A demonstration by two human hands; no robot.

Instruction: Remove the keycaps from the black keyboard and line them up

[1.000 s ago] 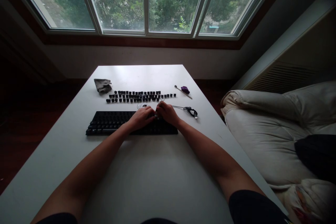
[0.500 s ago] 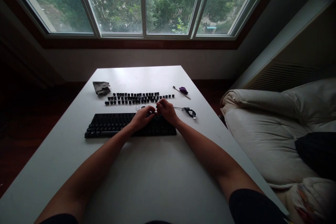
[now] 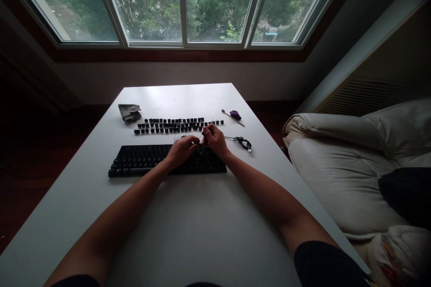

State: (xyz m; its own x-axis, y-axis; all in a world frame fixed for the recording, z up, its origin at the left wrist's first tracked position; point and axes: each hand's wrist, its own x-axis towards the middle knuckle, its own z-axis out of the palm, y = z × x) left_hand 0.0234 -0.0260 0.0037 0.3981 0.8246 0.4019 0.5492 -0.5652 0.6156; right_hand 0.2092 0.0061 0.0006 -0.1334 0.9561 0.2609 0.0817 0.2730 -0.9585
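A black keyboard (image 3: 144,160) lies across the middle of the white table (image 3: 188,224). Both my hands hover over its right half, fingers curled. My left hand (image 3: 180,150) rests on the keys, fingertips pinched near the top row. My right hand (image 3: 214,141) is closed in a pinch on a small thin wire tool (image 3: 203,135) whose shape I cannot make out fully. Behind the keyboard, several loose black keycaps (image 3: 175,125) lie in rows.
A crumpled grey cloth (image 3: 129,111) lies at the back left. A thin brush with a purple item (image 3: 235,115) and a coiled black cable (image 3: 243,142) lie at the back right. A small clear dish (image 3: 178,136) sits behind the keyboard. A white sofa (image 3: 350,166) stands right of the table.
My right hand has lifted slightly and moved back from the keyboard's top edge, still pinched. My left hand stayed on the keys. The view shifted a little.
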